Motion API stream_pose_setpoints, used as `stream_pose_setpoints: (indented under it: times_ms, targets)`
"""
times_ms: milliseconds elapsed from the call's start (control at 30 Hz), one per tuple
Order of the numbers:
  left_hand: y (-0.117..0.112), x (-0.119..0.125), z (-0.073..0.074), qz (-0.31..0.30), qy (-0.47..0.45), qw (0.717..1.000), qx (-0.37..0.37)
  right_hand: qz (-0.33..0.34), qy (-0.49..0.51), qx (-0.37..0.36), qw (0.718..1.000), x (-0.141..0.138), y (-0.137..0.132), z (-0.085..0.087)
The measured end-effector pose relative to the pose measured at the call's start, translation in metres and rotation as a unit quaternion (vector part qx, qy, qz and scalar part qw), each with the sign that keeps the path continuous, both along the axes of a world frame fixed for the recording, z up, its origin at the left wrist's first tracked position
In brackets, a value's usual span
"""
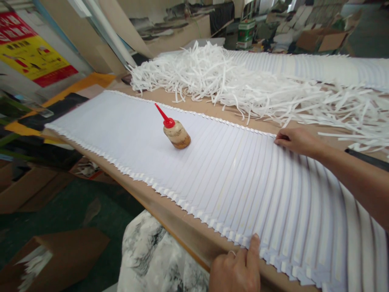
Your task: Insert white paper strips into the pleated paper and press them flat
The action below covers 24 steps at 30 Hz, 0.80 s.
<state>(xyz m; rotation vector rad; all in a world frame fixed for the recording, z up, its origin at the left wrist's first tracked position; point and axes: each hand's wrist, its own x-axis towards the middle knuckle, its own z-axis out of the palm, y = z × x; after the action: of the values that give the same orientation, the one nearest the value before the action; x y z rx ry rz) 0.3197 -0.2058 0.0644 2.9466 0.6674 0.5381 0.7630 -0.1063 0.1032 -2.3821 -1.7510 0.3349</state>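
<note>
One head-worn view, from above the near side of the worktop (179,219), facing forward and down across it. Close range: left hand (235,269) near lens, at worktop's near edge.

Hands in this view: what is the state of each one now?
Left hand: index finger on near edge of overlapping white strips; grip cannot be told.
Right hand: fingertips together at far edge; grip unclear.

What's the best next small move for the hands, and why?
I'd press lightly along the overlapping white strips between the hands: the right hand's fingertips are at their far edge, the left hand's index finger is at the near edge, and the red-nozzled bottle sits well away.
</note>
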Motion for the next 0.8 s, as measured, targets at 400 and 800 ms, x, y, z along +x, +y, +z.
stream_pose_setpoints:
  times_ms: [400,800]
  targets:
    - [-0.003,0.0,-0.005,0.01,-0.009,1.0,0.011,-0.088,-0.079,0.096,0.988,0.029,0.014,0.008]
    - [-0.014,0.007,0.008,0.0,-0.194,0.968,-0.161,-0.156,0.014,0.134,0.978,-0.004,-0.059,0.033]
